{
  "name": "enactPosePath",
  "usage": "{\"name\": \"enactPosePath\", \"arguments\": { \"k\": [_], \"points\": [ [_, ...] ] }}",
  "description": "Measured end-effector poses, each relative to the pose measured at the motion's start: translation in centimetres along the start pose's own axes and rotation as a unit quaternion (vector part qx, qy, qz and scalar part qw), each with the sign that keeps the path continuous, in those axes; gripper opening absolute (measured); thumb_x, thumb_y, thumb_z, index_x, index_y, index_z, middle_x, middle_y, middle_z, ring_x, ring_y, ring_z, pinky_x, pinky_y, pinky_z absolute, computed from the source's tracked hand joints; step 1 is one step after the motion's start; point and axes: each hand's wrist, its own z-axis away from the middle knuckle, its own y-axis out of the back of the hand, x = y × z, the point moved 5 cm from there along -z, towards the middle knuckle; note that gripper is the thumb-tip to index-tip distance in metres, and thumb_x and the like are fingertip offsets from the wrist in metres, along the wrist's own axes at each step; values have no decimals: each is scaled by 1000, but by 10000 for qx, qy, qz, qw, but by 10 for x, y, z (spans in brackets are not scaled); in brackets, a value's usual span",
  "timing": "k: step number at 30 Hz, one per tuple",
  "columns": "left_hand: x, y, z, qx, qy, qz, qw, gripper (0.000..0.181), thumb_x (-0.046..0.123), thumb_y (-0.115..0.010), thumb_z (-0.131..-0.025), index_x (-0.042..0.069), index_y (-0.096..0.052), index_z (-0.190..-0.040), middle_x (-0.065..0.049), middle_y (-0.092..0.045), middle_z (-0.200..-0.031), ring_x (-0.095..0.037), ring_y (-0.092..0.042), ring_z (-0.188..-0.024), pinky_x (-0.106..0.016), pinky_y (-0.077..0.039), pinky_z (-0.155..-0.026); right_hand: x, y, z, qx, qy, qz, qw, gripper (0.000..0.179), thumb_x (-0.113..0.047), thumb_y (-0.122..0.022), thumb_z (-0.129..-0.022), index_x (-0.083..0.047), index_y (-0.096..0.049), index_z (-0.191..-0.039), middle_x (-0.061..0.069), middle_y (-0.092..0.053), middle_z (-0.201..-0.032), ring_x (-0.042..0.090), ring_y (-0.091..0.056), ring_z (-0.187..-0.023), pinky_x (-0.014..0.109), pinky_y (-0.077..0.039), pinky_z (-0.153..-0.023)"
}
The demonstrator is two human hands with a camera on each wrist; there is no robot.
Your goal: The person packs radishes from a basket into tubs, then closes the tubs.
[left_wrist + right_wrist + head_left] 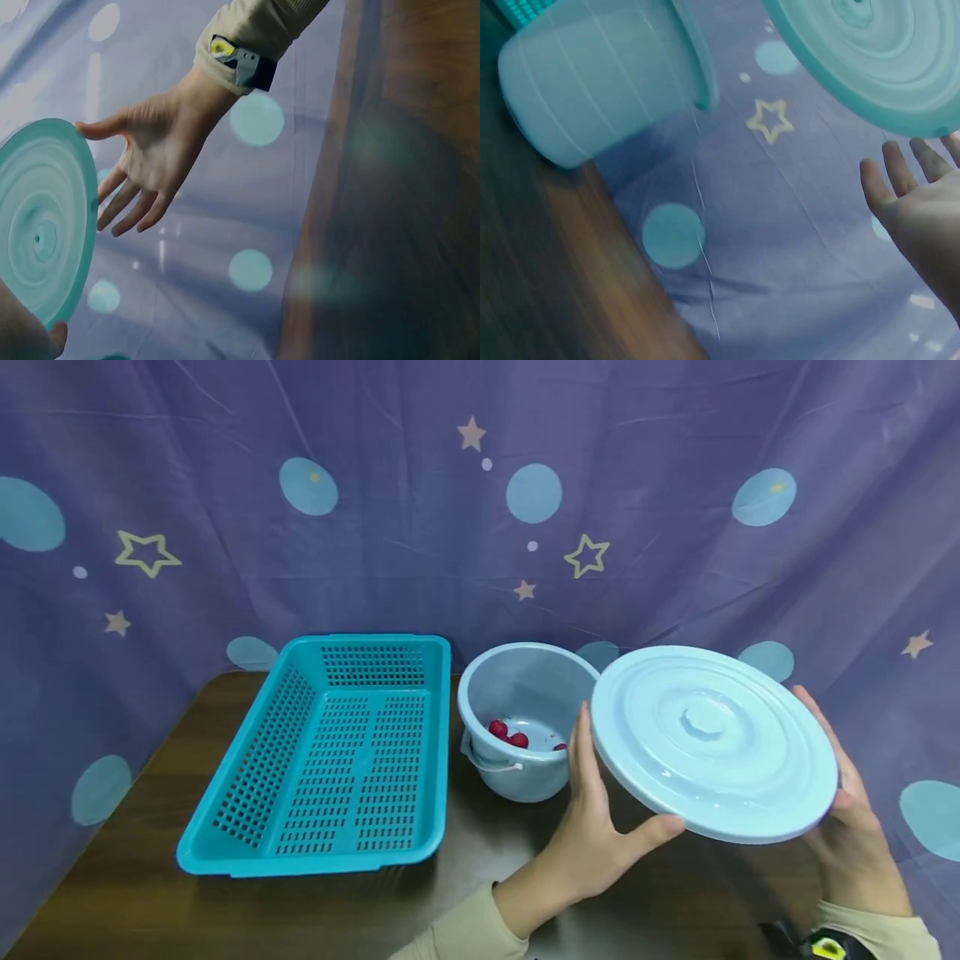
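A round pale-blue plastic lid [720, 739] is held up in the air, tilted, to the right of a pale-blue bucket [528, 777]. My left hand [592, 839] grips its left side, with the thumb at the near rim and the fingers along the left edge. On the far right side, my right hand [855, 827] holds the rim; in the left wrist view its thumb lies on the edge and its fingers spread behind. The bucket stands uncovered, its white-gripped handle hanging down in front. Several small red fruits [518, 740] lie at its bottom, partly hidden by the bucket wall.
A turquoise perforated plastic basket [437, 760] sits on the dark wooden table [135, 893], left of the bucket. Behind the table hangs a purple curtain [420, 527] with stars and dots.
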Motion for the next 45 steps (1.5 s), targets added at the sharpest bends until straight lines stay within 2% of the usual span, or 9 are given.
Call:
{"name": "enactPosePath", "arguments": {
  "k": [5, 9, 13, 16, 21, 28, 34, 40, 45],
  "points": [
    [3, 26, 8, 193, -380, 222, 9988, 109, 54, -65, -90, 29, 19, -155, 6, 9, -163, -18, 0, -150, -61, -12, -115, 20, -10, -9, 81, -309, 570, 9979, 89, -8, -68, -91, 1, -9, -157, 17, -25, -159, 26, -37, -141, 29, -37, -108],
    [10, 45, 12, 424, -732, 312, 9959, 103, 52, -61, -94, 24, 16, -156, 3, 3, -164, -21, -9, -149, -59, -16, -115, 34, -21, -19, 48, -546, 796, 9953, 91, -12, -69, -92, 2, -6, -157, 19, -18, -161, 26, -32, -143, 29, -35, -110],
    [14, 66, 15, 737, -678, 215, 9947, 99, 49, -60, -95, 26, 14, -157, 3, -1, -164, -21, -17, -147, -57, -21, -113, 53, -34, -33, 31, -647, 998, 9929, 88, -13, -69, -93, 3, -9, -156, 21, -16, -160, 26, -32, -143, 28, -34, -110],
    [15, 82, 15, 983, -488, -64, 9939, 97, 50, -59, -95, 26, 10, -158, 4, 1, -163, -20, -15, -146, -57, -22, -112, 67, -40, -42, 170, -680, 1026, 9923, 83, -12, -67, -95, 3, -13, -156, 20, -20, -159, 25, -36, -140, 27, -35, -109],
    [12, 101, 10, 1264, -138, -572, 9902, 95, 52, -58, -95, 22, 5, -159, 3, 7, -163, -18, -4, -147, -60, -24, -108, 83, -39, -55, 839, -630, 900, 9904, 73, -7, -67, -94, 3, -26, -154, 17, -30, -156, 21, -41, -137, 24, -37, -107],
    [6, 121, 10, 965, 735, -1527, 9808, 99, 62, -54, -94, 16, 4, -159, -5, 6, -163, -26, 0, -148, -60, -24, -111, 97, -40, -58, 1153, -502, 1114, 9858, 61, -1, -58, -98, 5, -29, -152, 14, -38, -153, 20, -41, -137, 23, -33, -109],
    [1, 132, 10, 654, 1445, -2244, 9615, 100, 64, -54, -93, 18, 5, -159, -3, 5, -164, -29, -4, -146, -68, -22, -108, 107, -40, -54, 1554, -846, 1808, 9675, 53, 4, -49, -101, 4, -32, -151, 10, -41, -153, 19, -36, -141, 24, -28, -112],
    [-8, 136, 13, 606, 1762, -2523, 9495, 100, 61, -57, -92, 15, 0, -160, -4, 0, -165, -29, -11, -143, -65, -30, -105, 115, -36, -46, 1839, -1440, 2427, 9416, 52, 0, -52, -101, -1, -37, -151, 7, -39, -155, 19, -28, -145, 32, -18, -118],
    [-16, 138, 15, 504, 1834, -2996, 9349, 95, 52, -58, -96, 7, -2, -159, -10, -2, -165, -31, -10, -144, -63, -31, -105, 124, -35, -47, 1920, -1660, 2517, 9340, 53, -3, -53, -101, -3, -36, -152, 8, -35, -157, 23, -27, -145, 34, -18, -118]
  ]
}}
